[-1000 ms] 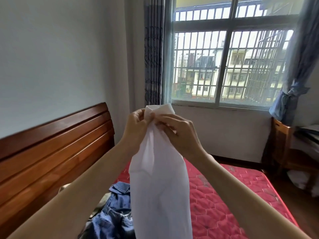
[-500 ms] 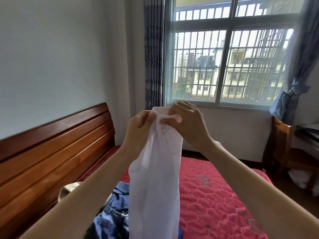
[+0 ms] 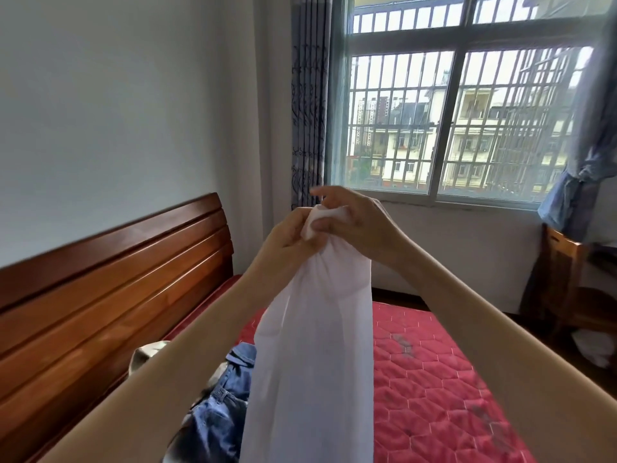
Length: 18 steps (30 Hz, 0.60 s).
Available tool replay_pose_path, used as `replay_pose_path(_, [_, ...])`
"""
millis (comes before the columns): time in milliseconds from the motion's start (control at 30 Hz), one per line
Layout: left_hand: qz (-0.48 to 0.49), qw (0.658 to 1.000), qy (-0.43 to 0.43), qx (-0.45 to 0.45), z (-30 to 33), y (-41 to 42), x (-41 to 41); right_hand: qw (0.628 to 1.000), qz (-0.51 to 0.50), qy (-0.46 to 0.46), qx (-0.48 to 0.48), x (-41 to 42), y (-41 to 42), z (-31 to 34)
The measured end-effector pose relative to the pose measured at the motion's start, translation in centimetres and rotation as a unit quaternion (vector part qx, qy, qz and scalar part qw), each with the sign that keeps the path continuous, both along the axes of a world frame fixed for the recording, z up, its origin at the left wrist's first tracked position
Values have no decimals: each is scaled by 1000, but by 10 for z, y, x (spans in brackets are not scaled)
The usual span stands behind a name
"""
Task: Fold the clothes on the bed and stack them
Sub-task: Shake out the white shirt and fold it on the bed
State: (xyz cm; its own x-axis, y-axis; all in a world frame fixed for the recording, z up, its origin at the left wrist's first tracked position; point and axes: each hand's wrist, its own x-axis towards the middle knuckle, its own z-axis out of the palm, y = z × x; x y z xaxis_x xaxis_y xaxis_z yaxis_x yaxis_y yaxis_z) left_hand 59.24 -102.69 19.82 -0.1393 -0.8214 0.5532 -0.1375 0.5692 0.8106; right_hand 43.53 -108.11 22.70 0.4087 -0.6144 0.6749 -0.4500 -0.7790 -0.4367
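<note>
Both hands pinch the top end of a white garment [image 3: 314, 345] raised in front of the window [image 3: 457, 105]. The left hand [image 3: 287, 238] curls its fingers round the bunched edge from the left, and the right hand [image 3: 354, 222] clamps the same edge between thumb and fingers from the right, with 1 finger lifted clear above it. The 2 hands touch each other at the cloth. The thin, partly see-through white fabric hangs straight down from them in a long narrow drape and runs out of the bottom of the view, above the bed [image 3: 444, 389] with its red quilted mattress. Behind the drape, on the left part of the mattress near the wooden headboard [image 3: 110, 295], lies a heap of clothes: blue jeans [image 3: 220, 406] on top, with a beige piece [image 3: 147, 354] beside them. A blue curtain [image 3: 581, 182] hangs tied at the right of the window, above a wooden chair [image 3: 564, 282].
</note>
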Motion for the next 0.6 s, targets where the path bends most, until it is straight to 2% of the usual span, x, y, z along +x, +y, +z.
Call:
replay_pose_path(67, [25, 999, -46, 6, 0, 3, 1, 999, -9, 17, -42, 1, 2, -6])
replay_pose_path(200, [72, 989, -130, 5, -4, 4, 2, 996, -24, -15, -84, 3, 9, -20])
replay_pose_path(233, [71, 989, -131, 12, -7, 5, 2, 995, -24, -27, -89, 3, 11, -21])
replay_pose_path(367, [28, 997, -27, 68, -25, 3, 8, 993, -51, -79, -73, -4, 9, -23])
replay_pose_path(467, [-2, 996, -28, 84, -46, -4, 17, 990, -72, -113, -52, -12, 6, -22])
replay_pose_path(533, [4, 994, -75, 81, -64, -10, 21, 987, -82, -133, -46, -17, 2, -20])
replay_pose_path(600, [77, 980, -178, 47, -87, -22, 24, 985, -88, -146, -38, -22, 0, -18])
